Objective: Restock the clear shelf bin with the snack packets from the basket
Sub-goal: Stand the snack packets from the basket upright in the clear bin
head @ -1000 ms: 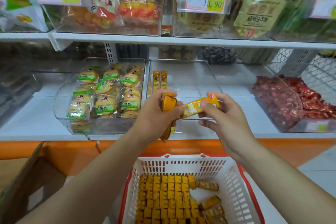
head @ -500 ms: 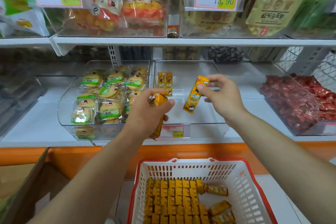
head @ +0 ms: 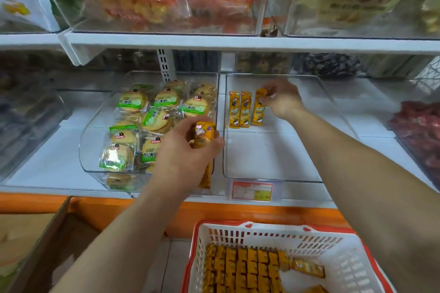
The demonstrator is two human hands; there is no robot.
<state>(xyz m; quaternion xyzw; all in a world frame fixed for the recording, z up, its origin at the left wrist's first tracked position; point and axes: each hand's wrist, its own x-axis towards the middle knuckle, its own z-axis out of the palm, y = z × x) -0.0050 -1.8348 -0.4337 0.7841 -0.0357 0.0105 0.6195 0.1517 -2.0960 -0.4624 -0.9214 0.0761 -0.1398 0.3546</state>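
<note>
A clear shelf bin point(head: 271, 162) stands on the middle shelf, with two yellow snack packets point(head: 240, 110) upright against its back left. My right hand point(head: 282, 98) reaches deep into the bin and pinches the top of a third yellow packet point(head: 259, 109) beside those two. In front of the bin's left wall, my left hand point(head: 185, 157) grips a bunch of yellow packets point(head: 202, 143), some hanging below the fist. A white basket with a red rim point(head: 333, 242) sits below, holding several rows of the same packets point(head: 240, 266).
A clear bin of green-labelled biscuit packs point(head: 152, 126) stands left of the target bin. A bin of red sweets point(head: 419, 133) is at the right. Upper shelf bins point(head: 166, 0) overhang. A price tag point(head: 252, 190) hangs on the shelf edge. A cardboard box point(head: 35, 240) lies lower left.
My right hand has carried its packet from in front of the bin to the back, beside the two standing packets. The left hand with its bunch has stayed roughly in place.
</note>
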